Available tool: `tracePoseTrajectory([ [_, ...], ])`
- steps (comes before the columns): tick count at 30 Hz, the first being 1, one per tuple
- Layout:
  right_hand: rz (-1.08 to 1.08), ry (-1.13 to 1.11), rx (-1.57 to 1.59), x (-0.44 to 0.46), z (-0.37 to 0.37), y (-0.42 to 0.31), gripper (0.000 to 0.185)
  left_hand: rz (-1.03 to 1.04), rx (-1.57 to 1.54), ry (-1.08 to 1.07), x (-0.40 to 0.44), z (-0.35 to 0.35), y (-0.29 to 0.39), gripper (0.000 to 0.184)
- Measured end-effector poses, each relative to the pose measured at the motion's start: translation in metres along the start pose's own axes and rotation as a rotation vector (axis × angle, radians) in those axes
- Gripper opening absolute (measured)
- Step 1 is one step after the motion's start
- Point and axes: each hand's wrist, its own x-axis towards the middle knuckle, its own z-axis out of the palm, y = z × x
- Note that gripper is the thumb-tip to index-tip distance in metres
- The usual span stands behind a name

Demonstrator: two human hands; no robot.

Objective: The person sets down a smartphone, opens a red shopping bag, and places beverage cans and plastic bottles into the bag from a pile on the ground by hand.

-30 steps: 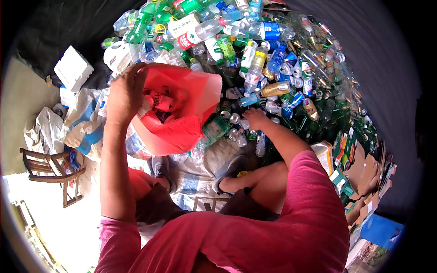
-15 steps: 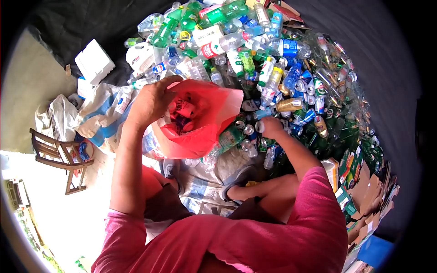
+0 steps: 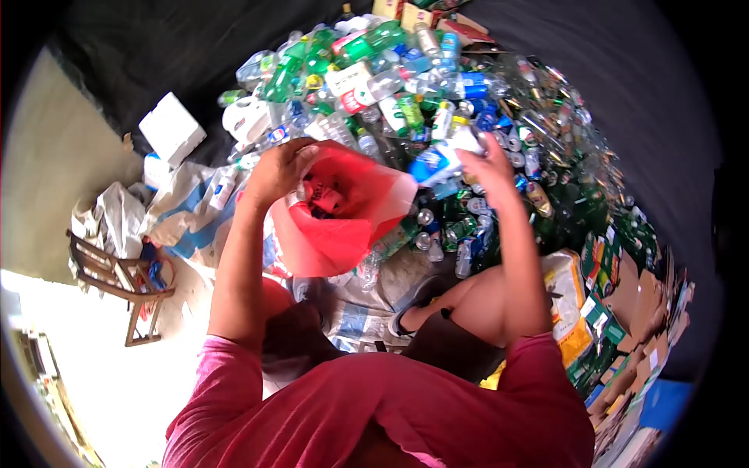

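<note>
My left hand (image 3: 279,173) grips the upper left rim of a red plastic bag (image 3: 343,246), holding its mouth open toward me. Inside the bag lie several cans (image 3: 326,195), tinted red by the plastic. To the right of the bag, my right hand (image 3: 488,165) is closed on a blue-and-white can (image 3: 435,165), smeared by motion. The can hovers over the heap, near the bag's right edge. Below it, several loose cans (image 3: 425,226) lie beside the bag.
A large heap of plastic bottles (image 3: 367,47) and cans spreads ahead. Glass bottles (image 3: 577,203) pile up on the right, with flattened cardboard (image 3: 632,312) nearer me. To the left are a wooden chair (image 3: 117,273), white sacks (image 3: 175,210) and a white foam box (image 3: 172,129).
My right hand has risen from the cans low in the heap, now carrying the blue-and-white can. My left hand still holds the bag's rim. The whole view has shifted slightly.
</note>
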Motion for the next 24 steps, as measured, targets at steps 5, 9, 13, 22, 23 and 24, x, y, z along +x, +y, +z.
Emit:
tracePoseTrajectory([
  [5, -0.218, -0.217, 0.242, -0.013, 0.078, 0.031, 0.043, 0.004, 0.085, 0.039, 0.011, 0.022, -0.013, 0.035],
  [9, -0.159, -0.172, -0.242, -0.029, 0.123, 0.017, 0.059, -0.043, 0.027, 0.046, 0.010, 0.026, 0.009, 0.037],
  [13, -0.190, -0.244, -0.291, -0.002, 0.200, 0.085, 0.048, 0.018, 0.086, 0.036, 0.007, 0.030, 0.014, 0.037],
  [22, -0.219, -0.393, -0.136, 0.002, 0.279, 0.111, 0.037, -0.048, 0.068, -0.011, 0.004, 0.029, 0.022, 0.037],
  [23, -0.241, -0.417, -0.117, 0.001, 0.280, 0.109, 0.036, -0.047, 0.069, -0.007, 0.004, 0.027, 0.016, 0.037],
  [24, -0.255, -0.440, -0.106, 0.000, 0.279, 0.109, 0.036, 0.002, 0.059, 0.033, 0.004, 0.026, 0.009, 0.037],
])
